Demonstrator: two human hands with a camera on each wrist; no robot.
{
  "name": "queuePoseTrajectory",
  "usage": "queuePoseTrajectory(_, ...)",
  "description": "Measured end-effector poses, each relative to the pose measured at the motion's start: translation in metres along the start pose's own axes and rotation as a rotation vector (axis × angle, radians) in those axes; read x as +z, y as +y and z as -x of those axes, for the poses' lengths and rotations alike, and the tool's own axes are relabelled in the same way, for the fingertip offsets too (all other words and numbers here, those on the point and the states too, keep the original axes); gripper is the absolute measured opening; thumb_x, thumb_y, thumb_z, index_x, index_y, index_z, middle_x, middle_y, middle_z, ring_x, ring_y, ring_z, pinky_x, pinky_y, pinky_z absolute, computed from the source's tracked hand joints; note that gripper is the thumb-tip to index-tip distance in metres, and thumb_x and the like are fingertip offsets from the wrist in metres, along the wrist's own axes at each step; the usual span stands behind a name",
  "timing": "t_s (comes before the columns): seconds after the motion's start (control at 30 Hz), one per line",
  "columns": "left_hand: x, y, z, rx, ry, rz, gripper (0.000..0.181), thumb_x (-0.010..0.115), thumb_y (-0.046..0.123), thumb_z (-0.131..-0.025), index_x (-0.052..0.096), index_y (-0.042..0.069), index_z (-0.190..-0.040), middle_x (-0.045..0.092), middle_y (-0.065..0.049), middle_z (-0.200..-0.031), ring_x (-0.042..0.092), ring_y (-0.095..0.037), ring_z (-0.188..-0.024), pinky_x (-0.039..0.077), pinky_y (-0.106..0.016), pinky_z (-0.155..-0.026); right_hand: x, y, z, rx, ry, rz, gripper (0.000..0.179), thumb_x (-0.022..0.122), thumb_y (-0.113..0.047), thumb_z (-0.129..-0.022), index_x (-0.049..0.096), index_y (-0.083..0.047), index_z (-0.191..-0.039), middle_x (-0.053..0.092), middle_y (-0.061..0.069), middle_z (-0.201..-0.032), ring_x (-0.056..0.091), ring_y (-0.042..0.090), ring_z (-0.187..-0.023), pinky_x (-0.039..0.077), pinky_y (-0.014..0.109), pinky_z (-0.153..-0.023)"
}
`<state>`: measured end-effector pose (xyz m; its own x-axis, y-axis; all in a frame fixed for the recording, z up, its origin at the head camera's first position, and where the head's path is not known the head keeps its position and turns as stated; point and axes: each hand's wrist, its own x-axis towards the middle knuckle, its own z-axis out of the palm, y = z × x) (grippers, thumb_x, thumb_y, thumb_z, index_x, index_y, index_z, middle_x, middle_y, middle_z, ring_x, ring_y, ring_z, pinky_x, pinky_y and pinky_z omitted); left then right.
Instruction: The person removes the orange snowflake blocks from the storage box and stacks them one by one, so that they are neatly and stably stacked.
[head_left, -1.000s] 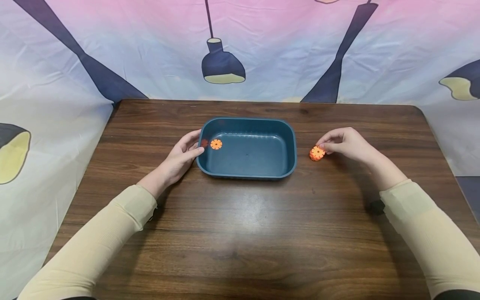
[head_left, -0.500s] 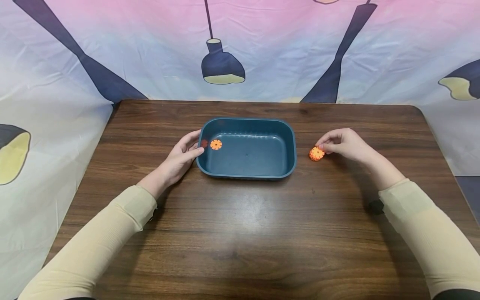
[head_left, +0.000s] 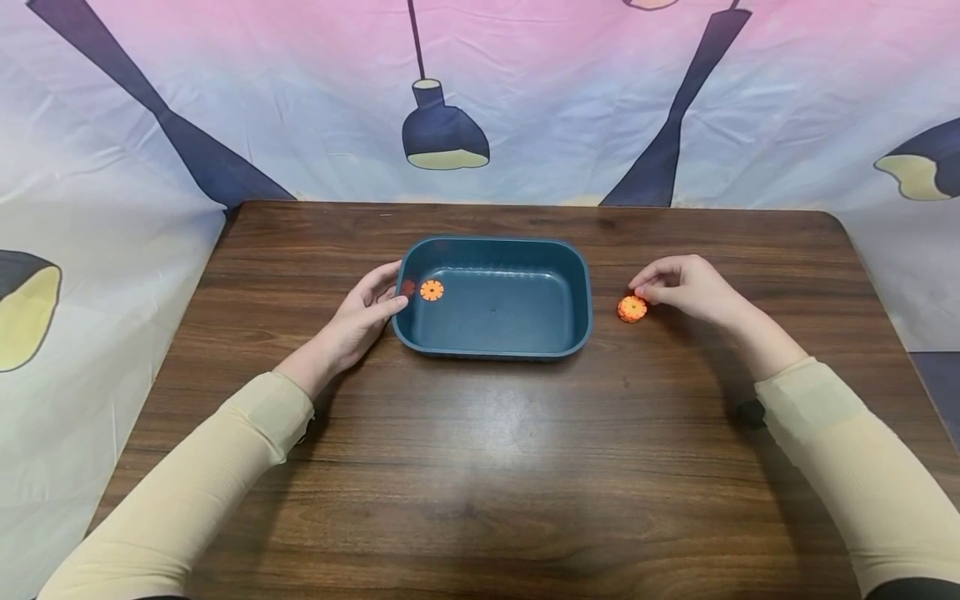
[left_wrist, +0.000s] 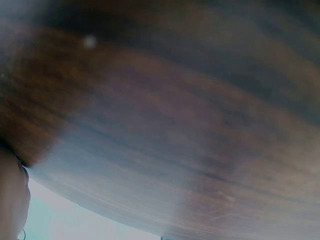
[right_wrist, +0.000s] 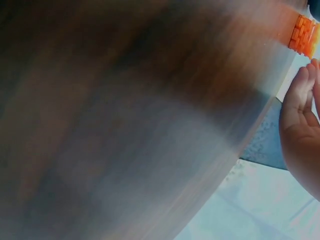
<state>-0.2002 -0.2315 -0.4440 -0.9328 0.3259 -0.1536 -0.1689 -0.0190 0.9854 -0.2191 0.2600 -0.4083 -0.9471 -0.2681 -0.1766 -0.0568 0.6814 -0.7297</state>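
A dark teal rectangular tub (head_left: 495, 353) stands on the table, with one orange notched plastic disc (head_left: 432, 290) lying flat inside, near its left wall. My left hand (head_left: 360, 321) holds the tub's left side, thumb over the rim, fingers along the outside wall. Right of the tub is a short stack of orange notched discs (head_left: 632, 309). Thumb and forefinger of my right hand (head_left: 693, 287) pinch at the stack's far right edge, apparently on the top disc. In the right wrist view, the layered side of the stack (right_wrist: 301, 36) shows just beyond the fingertips.
The brown wood-grain table (head_left: 465, 467) spreads in front of the tub and both arms. A printed cloth (head_left: 300, 108) with lamp pictures hangs behind and beside the table. The left wrist view is mostly blurred tabletop (left_wrist: 150, 115).
The top disc of the stack has slid slightly left and towards me and sits more squarely over the others. My right fingertips shifted only a little; the left hand and tub stay put.
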Motion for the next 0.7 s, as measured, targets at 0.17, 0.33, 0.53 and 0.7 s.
queuePoseTrajectory(0.17,0.0,0.0,0.0,0.0,0.001,0.004,0.06,0.052,0.003,-0.108,0.033,0.01,-0.165,0.041,-0.003,-0.159,0.045,-0.014,-0.142,0.046,-0.013,-0.108,-0.001,-0.007,-0.002,-0.03,0.033,-0.009,0.021,0.074,-0.012,-0.1,0.077,0.0,-0.117,0.075,-0.001,-0.093,0.067,0.007,-0.08,0.055,0.015,-0.074)
queuePoseTrajectory(0.33,0.001,0.001,0.0,0.001,0.002,0.004,0.061,0.052,0.003,-0.108,0.032,0.01,-0.166,0.041,-0.003,-0.159,0.046,-0.013,-0.141,0.047,-0.013,-0.108,-0.002,-0.018,-0.005,-0.081,0.05,0.001,0.022,0.076,-0.013,-0.099,0.077,-0.001,-0.118,0.075,-0.002,-0.095,0.067,0.005,-0.081,0.053,0.014,-0.074)
queuePoseTrajectory(0.53,0.0,0.001,0.0,-0.004,0.002,-0.006,0.061,0.053,0.004,-0.109,0.032,0.011,-0.166,0.038,-0.006,-0.163,0.044,-0.014,-0.144,0.046,-0.013,-0.108,0.002,-0.038,-0.01,-0.154,0.049,-0.045,0.022,0.077,-0.008,-0.097,0.077,0.001,-0.117,0.076,-0.005,-0.092,0.067,0.003,-0.08,0.053,0.015,-0.074)
queuePoseTrajectory(0.7,0.0,0.001,0.0,-0.007,-0.001,-0.012,0.061,0.052,0.004,-0.109,0.031,0.011,-0.166,0.035,-0.009,-0.167,0.042,-0.015,-0.147,0.046,-0.013,-0.108,0.01,-0.056,-0.014,-0.185,0.046,-0.089,0.019,0.076,-0.005,-0.097,0.077,0.0,-0.115,0.075,-0.004,-0.093,0.068,0.006,-0.082,0.054,0.017,-0.075)
